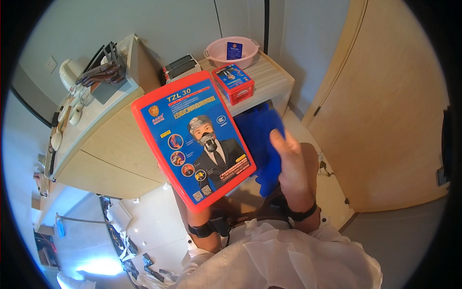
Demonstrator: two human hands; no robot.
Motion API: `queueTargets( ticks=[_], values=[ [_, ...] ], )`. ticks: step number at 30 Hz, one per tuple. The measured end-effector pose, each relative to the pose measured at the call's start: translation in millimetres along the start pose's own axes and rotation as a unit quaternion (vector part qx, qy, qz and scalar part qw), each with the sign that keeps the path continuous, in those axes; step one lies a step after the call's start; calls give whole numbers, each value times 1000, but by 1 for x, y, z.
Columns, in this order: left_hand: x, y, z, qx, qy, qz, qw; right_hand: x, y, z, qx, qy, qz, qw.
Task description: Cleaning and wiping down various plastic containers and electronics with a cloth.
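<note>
With left hand point(198, 216) holding red-edged box point(173, 130), right hand point(291, 161) gripping blue cloth point(262, 144), grasp likely light, stiff box by rim point(168, 90).

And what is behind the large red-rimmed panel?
Past its right edge, a blue item shows by the right hand; below its lower edge, the left wrist. The panel hides the left fingers, so that grip cannot be seen.
</note>
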State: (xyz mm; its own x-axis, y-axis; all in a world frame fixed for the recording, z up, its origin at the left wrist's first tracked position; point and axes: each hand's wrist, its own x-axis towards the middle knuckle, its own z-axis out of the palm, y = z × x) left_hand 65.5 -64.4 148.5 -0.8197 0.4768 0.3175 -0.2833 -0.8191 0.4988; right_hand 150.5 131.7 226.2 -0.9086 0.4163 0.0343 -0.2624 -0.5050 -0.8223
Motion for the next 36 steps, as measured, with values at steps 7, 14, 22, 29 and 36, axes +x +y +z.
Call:
queueTargets(
  ticks=[7, 14, 22, 29, 36],
  values=[
    [34, 1, -6, -32, -17, -35, 999, -3, -14, 15, -381, -135, -357, 842],
    [9, 2, -11, -61, -36, -66, 995, -23, 9, 36, -576, -201, -472, 637],
    [46, 6, -17, -95, -57, -98, 989, -10, 1, 39, -610, -162, -504, 590],
    [47, 7, -20, -124, -74, -122, 982, 5, -15, 35, -635, -124, -461, 607],
    [36, -6, -26, -160, -93, -158, 970, 25, -21, 26, -575, -50, -483, 658]
  ],
)
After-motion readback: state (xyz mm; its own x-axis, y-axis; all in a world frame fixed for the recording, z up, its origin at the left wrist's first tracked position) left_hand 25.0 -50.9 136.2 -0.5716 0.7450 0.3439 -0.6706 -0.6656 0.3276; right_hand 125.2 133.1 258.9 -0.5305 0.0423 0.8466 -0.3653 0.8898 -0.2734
